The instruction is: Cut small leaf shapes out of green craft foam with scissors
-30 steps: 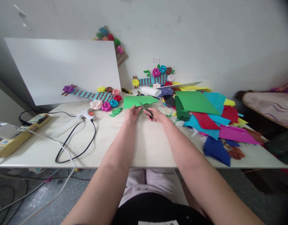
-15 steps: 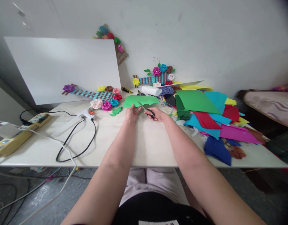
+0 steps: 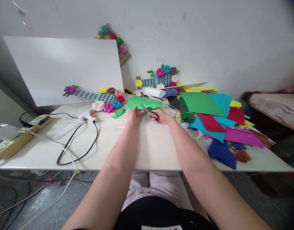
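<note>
My left hand (image 3: 135, 115) grips the lower edge of a sheet of green paper (image 3: 143, 102), whose near edge is cut unevenly. In my right hand (image 3: 163, 117) is a pair of scissors (image 3: 153, 115) with black handles; the blades point up and left, at the paper's near edge beside my left fingers. Small green paper leaves (image 3: 119, 113) lie on the table just left of the sheet. Behind them rests a woven blue-and-brown strip with paper flowers (image 3: 96, 96). A similar flowered piece (image 3: 158, 77) leans on the wall behind the sheet.
Coloured paper sheets (image 3: 202, 103) are heaped on the right of the table. A white roll (image 3: 154, 92), purple yarn (image 3: 170, 92) and a yellow-black cutter (image 3: 129, 92) lie at the back. A white board (image 3: 65, 70), a power strip (image 3: 22, 135) and cables (image 3: 77, 143) occupy the left.
The scissors and my right hand have shifted very slightly at the paper's edge. My left hand keeps its hold on the sheet; little else differs.
</note>
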`<state>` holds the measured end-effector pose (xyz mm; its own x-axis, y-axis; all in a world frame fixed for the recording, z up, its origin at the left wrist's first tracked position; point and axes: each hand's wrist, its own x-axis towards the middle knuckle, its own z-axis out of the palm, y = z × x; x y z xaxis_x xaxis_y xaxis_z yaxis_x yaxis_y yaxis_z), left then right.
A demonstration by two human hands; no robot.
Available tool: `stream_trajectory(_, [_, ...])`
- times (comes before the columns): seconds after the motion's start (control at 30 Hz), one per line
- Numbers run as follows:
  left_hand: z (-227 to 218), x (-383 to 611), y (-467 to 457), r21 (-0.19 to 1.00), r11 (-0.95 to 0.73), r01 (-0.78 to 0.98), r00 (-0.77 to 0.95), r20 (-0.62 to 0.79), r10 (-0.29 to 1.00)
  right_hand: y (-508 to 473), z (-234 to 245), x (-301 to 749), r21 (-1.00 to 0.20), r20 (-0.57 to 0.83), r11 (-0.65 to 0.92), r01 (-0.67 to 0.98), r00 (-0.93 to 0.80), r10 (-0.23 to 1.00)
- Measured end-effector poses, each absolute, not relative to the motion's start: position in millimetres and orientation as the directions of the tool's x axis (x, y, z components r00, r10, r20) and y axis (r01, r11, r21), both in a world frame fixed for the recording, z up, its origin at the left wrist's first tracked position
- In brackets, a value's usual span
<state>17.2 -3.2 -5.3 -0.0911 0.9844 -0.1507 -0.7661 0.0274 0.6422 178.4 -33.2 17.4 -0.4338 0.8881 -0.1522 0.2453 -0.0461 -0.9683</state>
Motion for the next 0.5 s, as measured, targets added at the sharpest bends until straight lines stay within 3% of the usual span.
stream_trajectory(0.5, [-9.0, 15.5, -0.5, 0.670, 0.005, -0.743, -0.090, -0.107, 0.990, -27.1, 10.6, 185.6, -0.973, -0.143, -0.029, 0.230, -0.495, 0.857])
